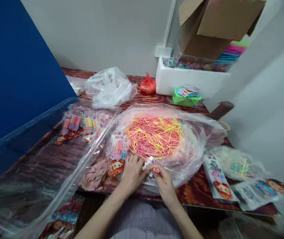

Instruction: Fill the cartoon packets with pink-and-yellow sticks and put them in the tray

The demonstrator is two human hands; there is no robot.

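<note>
My left hand [133, 171] is closed, its thumb and fingers at the edge of a small clear and white packet [149, 162]. Just right of it, my right hand [164, 181] is closed around a small bunch of pink sticks [156, 170], whose ends show between the fingers. Both hands are over the front rim of a large clear plastic bag [191, 166]. Inside the bag lies a heap of loose pink and yellow sticks [154, 136]. Beside my left hand lies a filled packet [118, 149] with a red-haired cartoon figure.
A clear plastic bin [82, 166] on the left holds several filled packets [88, 124]. A crumpled pink cloth [96, 176] lies at the front edge. More packets [219, 179] lie at right. Behind are a green basket [186, 98], a red bag [148, 84] and a white foam box [191, 79].
</note>
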